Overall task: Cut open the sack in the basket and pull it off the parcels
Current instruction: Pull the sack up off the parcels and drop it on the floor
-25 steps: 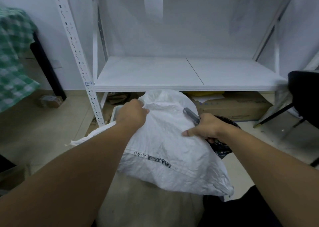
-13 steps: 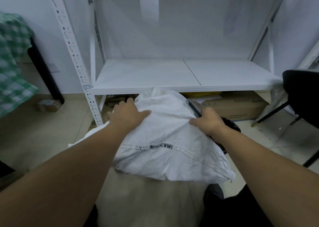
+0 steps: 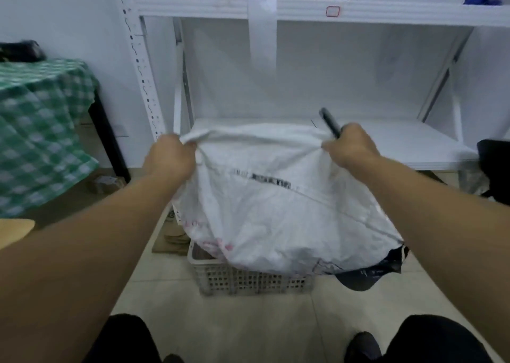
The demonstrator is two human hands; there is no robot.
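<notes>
**A:** Where's the sack?

**B:** The sack hangs over the basket, which stands on the floor in front of the shelf. Its lower end is down in the basket. Its top edge is stretched between both hands.

**A:** And the hands?

**B:** The left hand has the corner at the sack's 10 o'clock, fingers curled tight round bunched cloth. The right hand has the corner at 2 o'clock, fingers clamped on the sack. A slim dark tool sticks out of that same fist toward 11 o'clock.

**A:** Any parcels showing?

**B:** One dark parcel pokes out from under the sack at its 5 o'clock, past the basket's right rim. There are pink marks at the sack's 7 o'clock, but I can't tell whether they're print or a parcel.

**A:** Anything nearby?

**B:** Cardboard lies just beside the basket at its 10 o'clock. A green checked cloth hangs well apart at 9 o'clock.
</notes>
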